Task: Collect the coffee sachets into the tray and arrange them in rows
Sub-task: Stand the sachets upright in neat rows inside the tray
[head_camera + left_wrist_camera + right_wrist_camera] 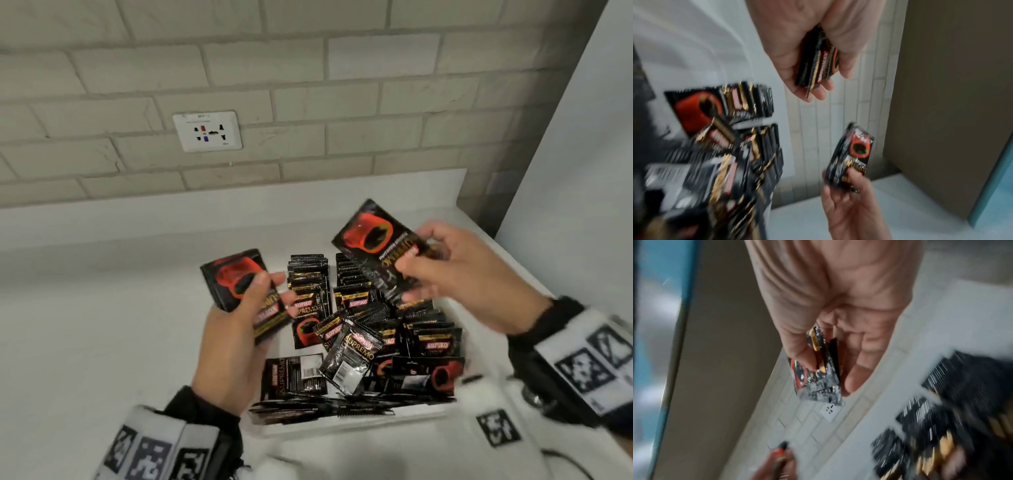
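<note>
Head view: the left hand (233,339) has its grip closed round a small stack of coffee sachets (239,287), thumb across the printed front and fingers curled behind, held above the white desk (85,325) just left of the tray (342,425). The right hand (469,277) pinches a single sachet (376,246) by its near end between thumb and fingers, tilted so its red cup print points far and left, above the right part of the tray. Both held lots hang clear of the tray's contents.

Inside the white tray, dark sachets (308,274) stand in two overlapping rows at the far side, while a loose heap (349,356) lies jumbled in the middle and near part, some face down with barcodes showing. How many sachets the left stack counts cannot be told.

Both wrist views are smeared by motion; the left wrist view shows the stack edge-on in the palm (816,68), the right wrist view the pinched sachet (818,381) under the thumb. A wall socket (207,131) sits on the brick wall (342,68) beyond.
</note>
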